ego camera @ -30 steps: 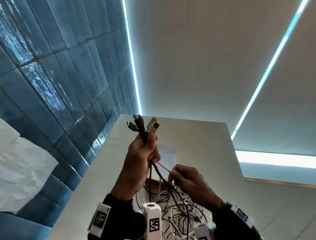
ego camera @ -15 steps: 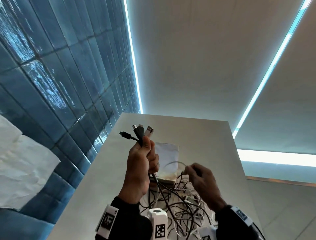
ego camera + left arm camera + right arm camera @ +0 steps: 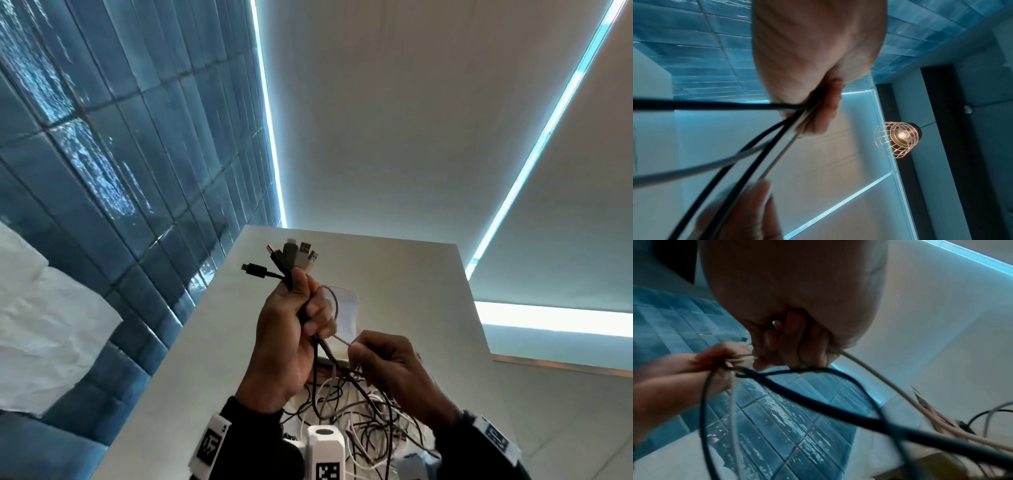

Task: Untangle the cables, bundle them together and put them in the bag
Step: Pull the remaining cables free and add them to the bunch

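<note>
My left hand [image 3: 291,329] is raised and grips a bunch of black and white cables just below their plugs [image 3: 291,257], which fan out above my fist. The cords [image 3: 748,146] trail down from that fist to a tangled pile of cables [image 3: 359,421] on the white table [image 3: 411,274]. My right hand [image 3: 387,363] sits lower and to the right, pinching a thin white cable [image 3: 337,310] that loops up beside my left fingers. In the right wrist view that white cable [image 3: 879,379] runs out of my curled fingers. A white paper bag [image 3: 346,308] lies behind my hands, mostly hidden.
A blue tiled wall [image 3: 120,171] runs along the left side of the table. A crumpled white sheet [image 3: 41,325] is at the far left. A wire-cage lamp [image 3: 898,139] hangs overhead. Light strips cross the ceiling.
My left hand has taken in more plugs, so the fan above it is fuller. My right hand moved down and toward the left hand, drawing the thin white cable into a loop.
</note>
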Action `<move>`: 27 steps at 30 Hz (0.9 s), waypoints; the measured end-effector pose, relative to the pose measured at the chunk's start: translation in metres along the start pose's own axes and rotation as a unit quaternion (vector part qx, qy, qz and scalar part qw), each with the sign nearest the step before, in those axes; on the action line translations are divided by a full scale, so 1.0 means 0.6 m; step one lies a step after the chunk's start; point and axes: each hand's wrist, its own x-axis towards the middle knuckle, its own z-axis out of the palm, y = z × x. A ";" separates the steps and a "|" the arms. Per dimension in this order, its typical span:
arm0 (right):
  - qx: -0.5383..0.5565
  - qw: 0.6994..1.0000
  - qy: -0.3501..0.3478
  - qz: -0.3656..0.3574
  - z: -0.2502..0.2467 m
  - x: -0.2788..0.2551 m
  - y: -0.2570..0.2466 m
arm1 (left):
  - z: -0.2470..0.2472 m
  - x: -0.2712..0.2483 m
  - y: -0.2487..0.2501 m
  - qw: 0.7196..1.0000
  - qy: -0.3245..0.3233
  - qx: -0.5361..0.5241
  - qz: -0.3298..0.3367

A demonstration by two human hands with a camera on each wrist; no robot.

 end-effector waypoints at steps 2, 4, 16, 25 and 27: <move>-0.016 1.000 0.011 0.011 -0.007 0.002 0.021 | 0.002 -0.004 0.001 1.000 -0.001 0.008 0.010; -0.024 0.999 0.014 0.022 -0.013 0.004 0.043 | 0.005 -0.008 0.001 1.000 0.000 0.018 0.014; -0.073 0.989 0.059 0.117 -0.020 -0.007 0.219 | -0.001 -0.018 0.005 0.996 -0.036 0.073 0.041; -0.114 0.971 0.140 0.159 -0.030 0.003 0.197 | -0.007 -0.012 -0.003 0.993 0.032 0.115 0.003; -0.055 0.974 0.175 0.133 -0.027 0.015 0.149 | -0.012 -0.005 -0.009 0.992 0.048 0.117 -0.016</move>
